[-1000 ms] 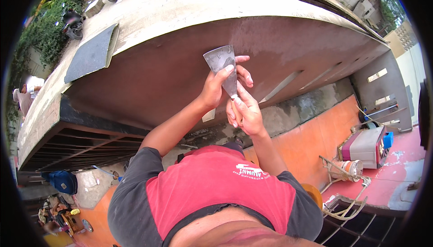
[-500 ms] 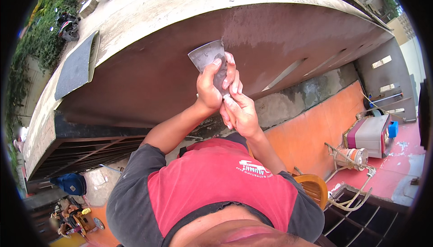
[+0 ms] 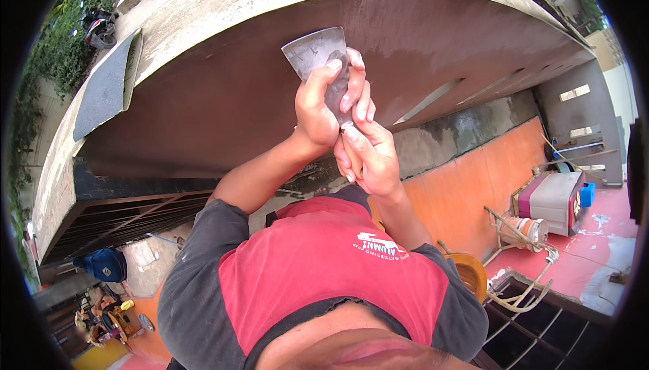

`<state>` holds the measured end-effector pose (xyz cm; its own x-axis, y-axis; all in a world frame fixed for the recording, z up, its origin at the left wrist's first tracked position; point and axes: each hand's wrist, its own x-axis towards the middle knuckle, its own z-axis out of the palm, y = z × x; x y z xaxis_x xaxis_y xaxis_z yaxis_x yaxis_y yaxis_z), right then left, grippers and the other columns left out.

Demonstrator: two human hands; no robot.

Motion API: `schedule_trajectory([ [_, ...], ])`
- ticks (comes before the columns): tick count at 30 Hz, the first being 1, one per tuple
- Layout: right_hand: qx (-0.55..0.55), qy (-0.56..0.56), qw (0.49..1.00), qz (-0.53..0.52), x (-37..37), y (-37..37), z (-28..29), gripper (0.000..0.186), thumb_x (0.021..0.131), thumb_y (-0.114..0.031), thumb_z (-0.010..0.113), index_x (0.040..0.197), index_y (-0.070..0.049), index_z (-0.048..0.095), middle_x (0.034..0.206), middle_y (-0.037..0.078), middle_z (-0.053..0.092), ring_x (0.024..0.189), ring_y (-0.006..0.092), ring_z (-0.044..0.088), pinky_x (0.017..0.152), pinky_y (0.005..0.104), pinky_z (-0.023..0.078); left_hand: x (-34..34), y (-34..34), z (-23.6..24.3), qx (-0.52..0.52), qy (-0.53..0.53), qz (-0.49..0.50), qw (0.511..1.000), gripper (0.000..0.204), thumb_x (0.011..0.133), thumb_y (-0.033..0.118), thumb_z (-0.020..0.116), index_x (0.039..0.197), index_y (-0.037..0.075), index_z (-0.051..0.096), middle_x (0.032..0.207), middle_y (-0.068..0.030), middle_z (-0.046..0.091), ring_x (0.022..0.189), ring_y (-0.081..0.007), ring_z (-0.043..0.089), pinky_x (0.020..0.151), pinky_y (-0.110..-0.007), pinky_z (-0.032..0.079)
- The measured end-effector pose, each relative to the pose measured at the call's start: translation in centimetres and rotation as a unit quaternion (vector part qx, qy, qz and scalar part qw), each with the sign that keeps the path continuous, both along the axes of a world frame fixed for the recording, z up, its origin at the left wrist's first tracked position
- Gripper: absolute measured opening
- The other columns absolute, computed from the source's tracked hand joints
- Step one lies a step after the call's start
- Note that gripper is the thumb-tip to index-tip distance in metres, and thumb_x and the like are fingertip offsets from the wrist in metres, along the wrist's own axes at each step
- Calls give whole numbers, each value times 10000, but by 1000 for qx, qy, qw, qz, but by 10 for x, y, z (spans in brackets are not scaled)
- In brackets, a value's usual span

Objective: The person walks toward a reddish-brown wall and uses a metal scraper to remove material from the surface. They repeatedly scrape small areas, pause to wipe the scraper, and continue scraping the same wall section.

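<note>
A wide grey putty knife point(image 3: 315, 51) is held up in front of the brown wall point(image 3: 223, 93), its flared blade edge pointing away from me. My left hand point(image 3: 315, 114) is closed around the blade, with the thumb lying on its near face and fingers curled past its right edge. Below and to the right, my right hand point(image 3: 373, 157) is closed on the handle end, which its fingers mostly hide. The two hands touch each other. Whether the blade meets the wall cannot be made out.
A dark rough sheet point(image 3: 108, 86) lies over the wall top at left. An orange wall point(image 3: 466, 181) runs to the right, near a bucket point(image 3: 531, 233), a grey and maroon box point(image 3: 551, 202) and an orange chair point(image 3: 471, 274). A blue bag point(image 3: 105, 265) is at lower left.
Both hands have moved slightly farther from me with the putty knife, toward the top of the wall. The grip looks the same.
</note>
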<state>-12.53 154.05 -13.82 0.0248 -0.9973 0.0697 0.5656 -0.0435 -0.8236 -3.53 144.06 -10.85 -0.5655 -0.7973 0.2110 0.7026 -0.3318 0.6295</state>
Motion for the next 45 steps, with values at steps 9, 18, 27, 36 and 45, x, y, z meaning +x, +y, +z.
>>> schedule_trajectory([
  [9,-32,9,999,-4,-3,-10,21,232,1092,-177,473,1172,6,593,646,49,533,447,87,453,429,219,398,-5,-8,25,-30,10,6,999,336,977,329,424,1090,42,556,574,7,371,499,-145,448,566,-331,469],
  [18,-34,-46,998,31,-6,-11,21,273,1089,-162,463,1290,3,547,654,70,533,438,101,439,412,230,402,-6,-10,35,-30,5,5,1000,324,973,309,425,1092,41,565,578,13,365,508,-139,438,581,-328,466],
  [27,-53,-27,998,32,-12,-21,38,383,1085,-147,460,1436,4,483,658,65,524,439,91,431,420,229,387,-8,-12,49,-45,1,31,999,349,971,318,425,1077,20,573,582,24,348,514,-113,401,588,-323,452],
  [36,-51,8,998,19,-20,-9,41,357,1079,-143,469,1405,-1,510,668,67,529,443,93,433,427,226,394,-16,-3,46,-27,22,21,999,368,973,316,440,1117,0,561,581,16,356,523,-119,410,598,-337,455],
  [45,24,11,999,18,-16,13,-4,280,1085,-153,463,1321,-15,524,662,68,521,423,106,431,395,235,385,-14,15,-5,35,-21,21,999,342,994,327,448,1141,25,509,566,18,352,493,-117,389,561,-327,426],
])
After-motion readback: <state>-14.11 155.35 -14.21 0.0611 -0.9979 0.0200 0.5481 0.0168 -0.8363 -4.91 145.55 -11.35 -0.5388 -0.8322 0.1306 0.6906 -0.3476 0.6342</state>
